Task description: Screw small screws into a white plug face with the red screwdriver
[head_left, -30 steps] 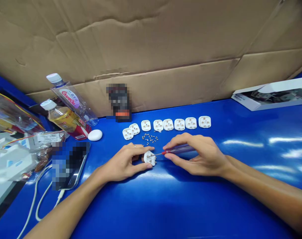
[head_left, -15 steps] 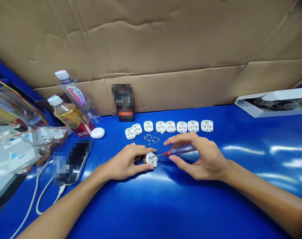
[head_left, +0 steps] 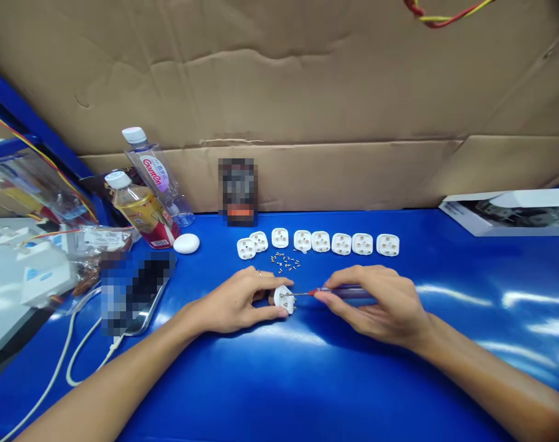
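Between its thumb and fingers, my left hand (head_left: pixel 242 299) grips a white plug (head_left: pixel 284 301) whose metal pins or terminals face right and up. My right hand (head_left: pixel 383 301) is closed round the clear handle of a screwdriver (head_left: pixel 312 293) with a red collar. The screwdriver lies nearly level, and its thin shaft reaches the plug's face at a metal part. Just behind the plug, several small brass screws (head_left: pixel 284 263) are scattered on the blue table (head_left: pixel 261 387). Beyond them stands a row of several white plug pieces (head_left: pixel 320 241) with brass terminals showing.
Two bottles (head_left: pixel 144 209), a white egg-shaped case (head_left: pixel 186 244) and a phone (head_left: pixel 144 294) with a white cable (head_left: pixel 62 356) are at the left. A plastic bag (head_left: pixel 107 245) lies beside them. An open white box (head_left: pixel 514 212) sits at the back right, before a cardboard wall (head_left: pixel 307 110).
My right hand's fingers have closed round the screwdriver handle, and the screwdriver has tilted to nearly level. The left hand keeps hold of the plug. The whole view has shifted slightly.
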Motion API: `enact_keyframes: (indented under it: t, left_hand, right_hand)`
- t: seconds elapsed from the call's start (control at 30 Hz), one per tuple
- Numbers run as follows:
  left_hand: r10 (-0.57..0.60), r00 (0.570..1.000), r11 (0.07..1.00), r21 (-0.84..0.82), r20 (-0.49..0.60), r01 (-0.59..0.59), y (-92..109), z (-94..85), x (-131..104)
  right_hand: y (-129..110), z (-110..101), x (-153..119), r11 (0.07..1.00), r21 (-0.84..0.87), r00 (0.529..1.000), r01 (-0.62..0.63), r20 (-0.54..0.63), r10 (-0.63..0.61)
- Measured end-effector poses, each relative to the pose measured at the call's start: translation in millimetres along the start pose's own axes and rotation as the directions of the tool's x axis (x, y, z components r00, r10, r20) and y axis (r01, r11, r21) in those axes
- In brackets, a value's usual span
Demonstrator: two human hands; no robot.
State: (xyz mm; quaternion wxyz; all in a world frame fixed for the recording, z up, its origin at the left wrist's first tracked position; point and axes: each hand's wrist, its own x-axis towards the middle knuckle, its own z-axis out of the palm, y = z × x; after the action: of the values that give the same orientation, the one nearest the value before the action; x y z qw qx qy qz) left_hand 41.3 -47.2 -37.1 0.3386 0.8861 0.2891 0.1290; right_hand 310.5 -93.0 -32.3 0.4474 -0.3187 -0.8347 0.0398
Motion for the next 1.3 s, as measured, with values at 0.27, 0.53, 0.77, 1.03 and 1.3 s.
enact_keyframes:
  t: [0.27, 0.53, 0.77, 1.03, 1.3]
  left_hand:
    - [-0.018, 1.000, 1.000, 0.010, 0.011, 0.018, 2.2, -1.5, 0.2]
    - [-0.018, 1.000, 1.000, 0.012, 0.003, 0.018, 1.9, -1.2, -1.1]
    - [-0.015, 1.000, 1.000, 0.009, 0.004, 0.015, 1.5, -0.9, -0.1]
    - [-0.025, 1.000, 1.000, 0.003, 0.012, 0.025, 2.1, -2.0, -0.2]
    - [-0.020, 1.000, 1.000, -0.005, 0.008, 0.020, 1.5, -1.6, -1.0]
  right_hand:
    - [1.1, -0.1, -1.3, 1.000, -0.020, 0.999, -0.017, 0.031, 0.018]
    - [-0.1, 0.9, -1.0, 1.000, 0.000, 1.000, -0.007, 0.024, 0.007]
    - [-0.2, 0.2, -1.1, 0.999, 0.047, 1.000, -0.004, 0.031, 0.002]
    - [-0.1, 0.4, -0.6, 0.996, 0.084, 0.998, 0.006, 0.063, -0.011]
    - [-1.3, -0.9, -2.5, 0.999, 0.043, 0.997, 0.022, 0.073, -0.025]
